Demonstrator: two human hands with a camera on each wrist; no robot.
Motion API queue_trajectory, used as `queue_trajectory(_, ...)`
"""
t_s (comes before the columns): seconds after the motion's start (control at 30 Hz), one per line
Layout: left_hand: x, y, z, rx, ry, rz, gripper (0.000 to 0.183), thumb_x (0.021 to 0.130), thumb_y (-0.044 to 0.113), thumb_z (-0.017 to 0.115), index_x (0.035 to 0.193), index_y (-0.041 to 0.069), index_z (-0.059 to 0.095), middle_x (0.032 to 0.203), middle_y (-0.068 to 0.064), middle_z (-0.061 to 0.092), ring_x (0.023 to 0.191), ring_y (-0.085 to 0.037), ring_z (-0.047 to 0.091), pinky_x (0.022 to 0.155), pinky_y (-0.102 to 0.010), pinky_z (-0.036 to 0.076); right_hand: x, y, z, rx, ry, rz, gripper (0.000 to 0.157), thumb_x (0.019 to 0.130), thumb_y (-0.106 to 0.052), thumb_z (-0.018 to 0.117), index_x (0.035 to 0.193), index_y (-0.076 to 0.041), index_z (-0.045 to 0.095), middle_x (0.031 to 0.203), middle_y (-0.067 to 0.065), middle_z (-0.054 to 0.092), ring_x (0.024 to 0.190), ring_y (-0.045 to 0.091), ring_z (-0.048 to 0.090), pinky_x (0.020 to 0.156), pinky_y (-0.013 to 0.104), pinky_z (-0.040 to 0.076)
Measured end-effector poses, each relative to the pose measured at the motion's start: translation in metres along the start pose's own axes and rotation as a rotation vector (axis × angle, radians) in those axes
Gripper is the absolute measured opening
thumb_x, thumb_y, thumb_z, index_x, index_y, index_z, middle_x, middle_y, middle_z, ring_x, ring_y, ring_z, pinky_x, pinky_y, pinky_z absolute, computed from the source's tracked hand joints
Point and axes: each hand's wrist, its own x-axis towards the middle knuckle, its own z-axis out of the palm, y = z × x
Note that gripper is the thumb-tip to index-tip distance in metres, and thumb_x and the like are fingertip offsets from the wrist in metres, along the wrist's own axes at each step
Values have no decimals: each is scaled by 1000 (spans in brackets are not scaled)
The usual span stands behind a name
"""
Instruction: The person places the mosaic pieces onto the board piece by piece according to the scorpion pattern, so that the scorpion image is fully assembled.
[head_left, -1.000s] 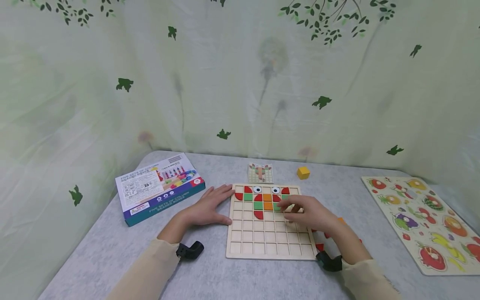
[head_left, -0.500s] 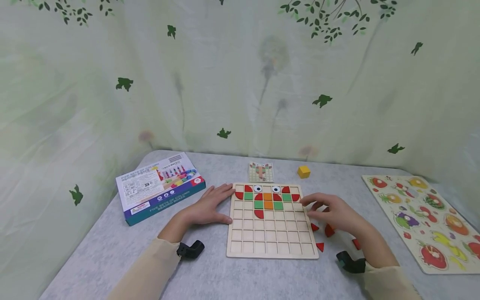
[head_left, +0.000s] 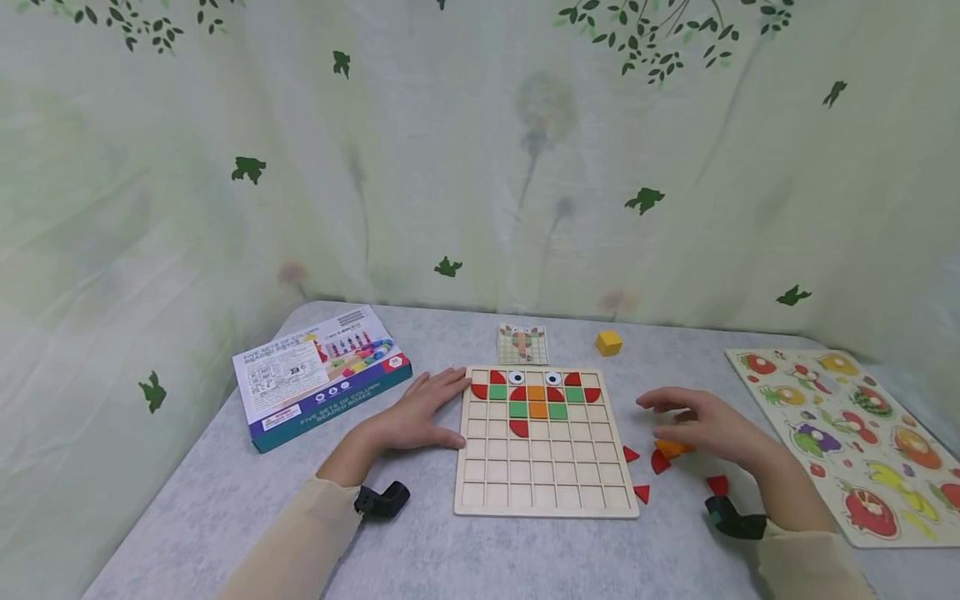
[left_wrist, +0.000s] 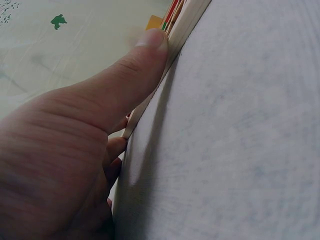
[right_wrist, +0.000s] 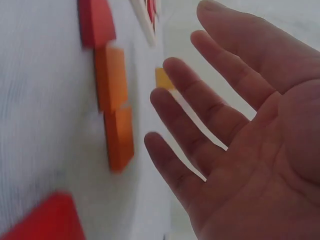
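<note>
A wooden grid board (head_left: pixel 557 475) lies on the table, its upper rows set with red, green and orange pieces and two eye tiles. My left hand (head_left: pixel 417 412) rests against the board's left edge, thumb and fingertips at the rim. In the left wrist view the thumb (left_wrist: pixel 135 70) presses along the side of the board. My right hand (head_left: pixel 705 425) hovers right of the board with nothing in it, fingers spread in the right wrist view. Beneath and near it lie orange pieces (right_wrist: pixel 119 140) and several red pieces (head_left: pixel 717 485).
A small pattern card (head_left: pixel 522 345) lies behind the board, with a yellow cube (head_left: pixel 608 342) to its right. At the left is a boxed toy set (head_left: pixel 322 375). A fruit puzzle board (head_left: pixel 847 450) lies at the right, close to my right forearm.
My right hand has moved right, off the board to over the loose pieces. A green square and a red quarter-round now show at the board's upper right. My left hand stays put.
</note>
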Motion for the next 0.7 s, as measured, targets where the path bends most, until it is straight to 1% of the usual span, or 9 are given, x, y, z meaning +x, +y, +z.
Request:
queue_trajectory(0.1,0,0,0,-2,0,3,98,82,52,77,159,17,29,169,-6,20,158,-31,9,127,-56,-1,-3,6,-3,-8,-6,11,41,89,-32,74,128,-21,65,141,10,59,133,37,48,107,62,44)
queue_trajectory(0.2,0,0,0,-1,1,7,97,82,52,77,159,16,29,168,-6,20,158,-31,9,127,-56,-1,-5,14,-4,-16,-26,14,39,87,-33,77,124,-25,67,148,13,52,140,42,39,109,70,37)
queue_trajectory(0.27,0,-1,0,0,2,11,97,82,52,77,159,16,29,168,-6,20,158,-31,9,127,-57,-1,-6,18,-4,-30,-43,17,38,86,-34,77,121,-29,67,152,14,47,143,44,34,109,72,34)
queue_trajectory(0.33,0,-1,1,0,1,15,97,82,52,77,159,16,29,168,-6,20,158,-32,9,127,-57,-1,-6,22,-4,-36,-58,14,36,85,-32,78,119,-30,68,155,15,43,143,46,31,109,74,32)
queue_trajectory(0.47,-1,-1,0,-3,1,13,97,82,52,77,159,16,29,168,-6,19,158,-31,9,127,-56,-1,-6,25,-3,-21,-86,39,30,84,-28,79,112,-30,68,160,15,34,145,48,23,110,78,23)
queue_trajectory(0.57,-1,0,0,-6,3,10,97,82,52,77,158,16,30,169,-6,19,158,-31,9,127,-56,-1,-6,27,-2,-10,-96,62,28,82,-26,80,107,-30,68,162,14,30,148,47,19,112,78,18)
queue_trajectory(0.7,0,-1,0,-4,1,9,97,82,53,77,158,16,30,169,-6,19,158,-31,9,128,-55,-1,-6,30,-1,-14,-99,43,26,82,-24,80,105,-28,68,163,15,28,148,49,16,111,79,16)
